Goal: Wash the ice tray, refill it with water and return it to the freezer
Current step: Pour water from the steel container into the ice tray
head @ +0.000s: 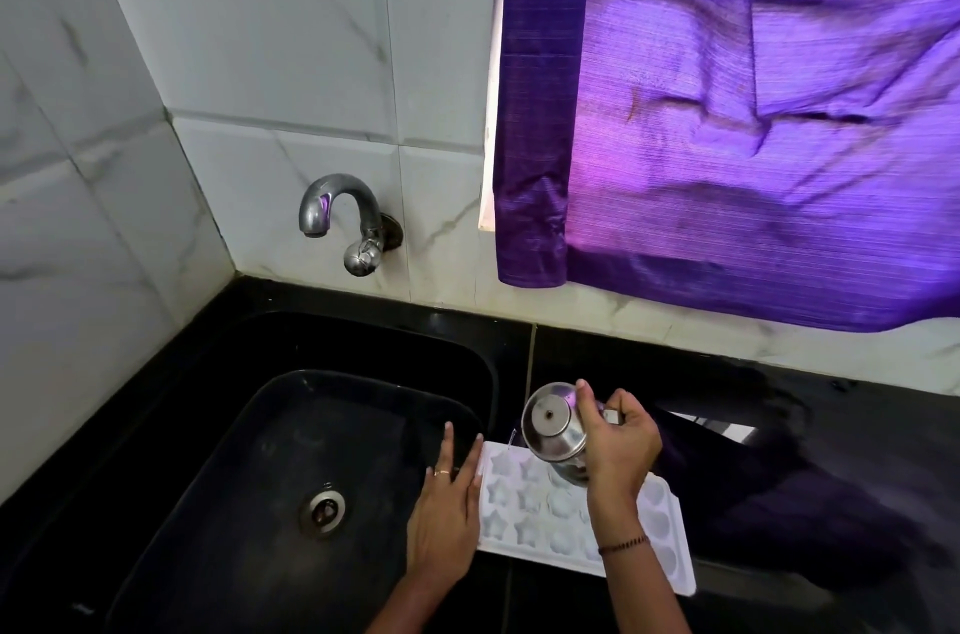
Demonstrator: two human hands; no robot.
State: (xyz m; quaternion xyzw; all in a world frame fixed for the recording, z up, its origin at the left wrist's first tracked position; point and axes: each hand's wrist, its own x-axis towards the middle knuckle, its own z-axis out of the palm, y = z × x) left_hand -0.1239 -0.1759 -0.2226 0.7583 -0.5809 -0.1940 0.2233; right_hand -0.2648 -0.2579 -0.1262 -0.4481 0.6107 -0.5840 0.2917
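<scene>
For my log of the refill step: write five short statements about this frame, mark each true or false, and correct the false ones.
1. The right hand grips a tilted steel vessel over the ice tray. True.
2. The ice tray sits inside the sink. False: it lies on the black counter, just right of the sink.
3. Water runs from the wall tap. False: no stream shows at its spout.
4. The left hand lies with straight fingers at the tray's left edge. True.
5. The curtain is green. False: it is purple.
</scene>
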